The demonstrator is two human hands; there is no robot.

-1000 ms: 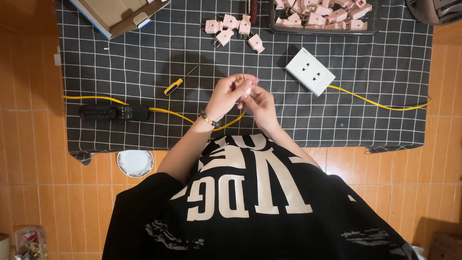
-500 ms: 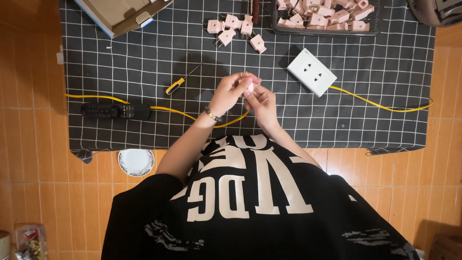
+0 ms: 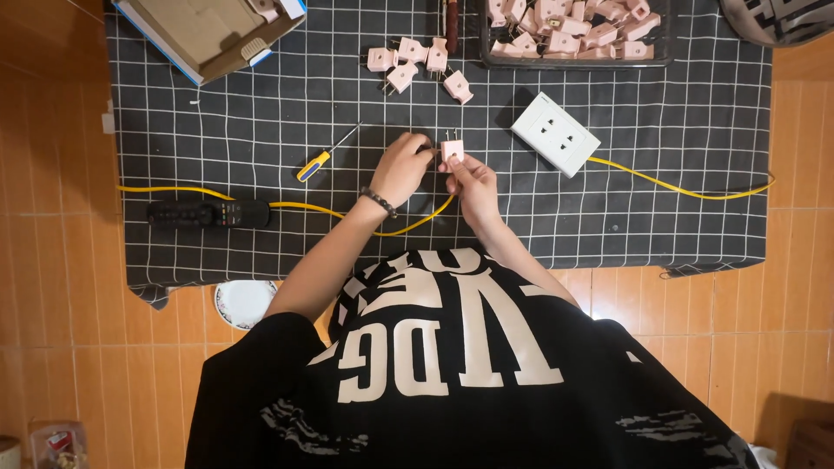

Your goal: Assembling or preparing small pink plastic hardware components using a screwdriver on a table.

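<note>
A small pink plug [image 3: 452, 149] with metal prongs pointing away from me is held between both hands above a black cloth with a white grid [image 3: 261, 113]. My left hand [image 3: 401, 169], with a bead bracelet on the wrist, pinches the plug's left side. My right hand [image 3: 472, 182] grips it from below and the right. A yellow cable [image 3: 330, 211] runs under my hands across the cloth to a white socket block [image 3: 554, 134]. A yellow-handled screwdriver [image 3: 323, 156] lies just left of my left hand.
Several loose pink plugs [image 3: 417, 62] lie beyond my hands. A dark tray [image 3: 573, 30] at the top holds several more. A cardboard box [image 3: 208, 30] sits at top left, a black remote [image 3: 208, 213] at left, a small round plate [image 3: 243, 302] on the orange tiled floor.
The two hands have stayed together on the pink plug; the plug now shows more clearly with its prongs up. Nothing else has moved.
</note>
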